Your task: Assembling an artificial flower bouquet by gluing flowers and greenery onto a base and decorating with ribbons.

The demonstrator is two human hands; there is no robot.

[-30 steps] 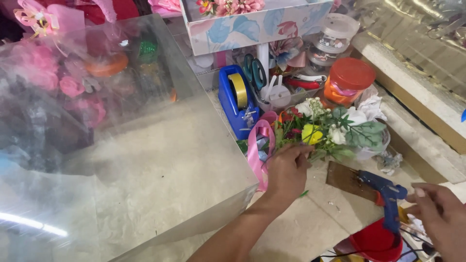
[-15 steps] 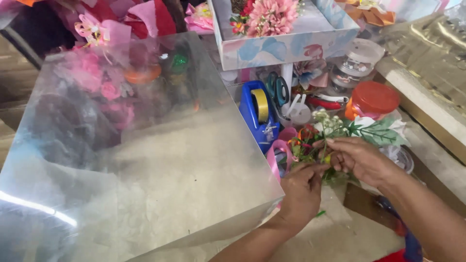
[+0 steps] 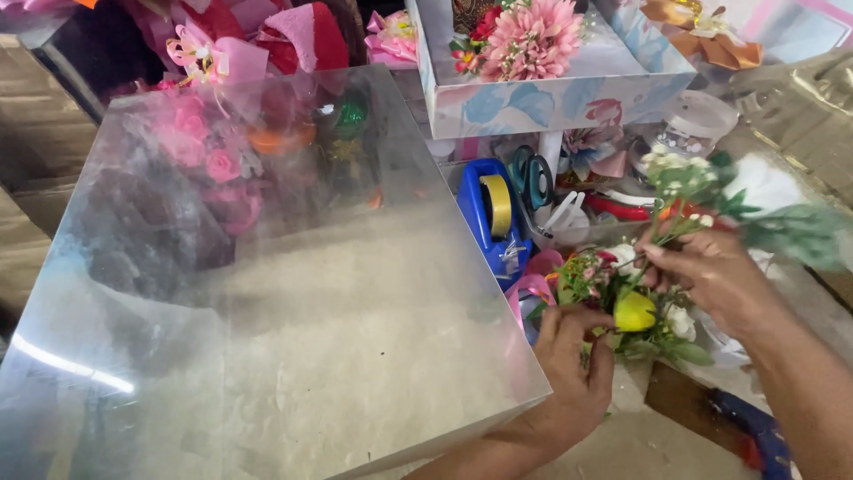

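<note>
Since half a second ago, both hands are closing in tighter on the small flower bunch (image 3: 633, 307), and the view is sitting a little lower and closer over it. The left hand (image 3: 569, 378) is coming up from below with its fingers curled around the base of the stems — pinching them together, it seems, so the bunch keeps its shape. The right hand (image 3: 711, 280) is reaching in from the right side, its fingertips gripping a green sprig with small white blossoms (image 3: 689, 182) and steadying it against the bunch beside the yellow bud (image 3: 634, 311).

The bunch is being held just off the right corner of the big clear plastic box (image 3: 267, 293), close to the blue tape dispenser (image 3: 491, 218) and the pink ribbon (image 3: 533, 286), so the supplies are staying within easy reach. Teal scissors (image 3: 531, 176) are standing behind the dispenser. A floral-print gift box (image 3: 551, 93) holding a pink flower is sitting on top of the clutter at the back — and a blue glue gun (image 3: 751, 436) is lying on the floor near the right forearm.
</note>
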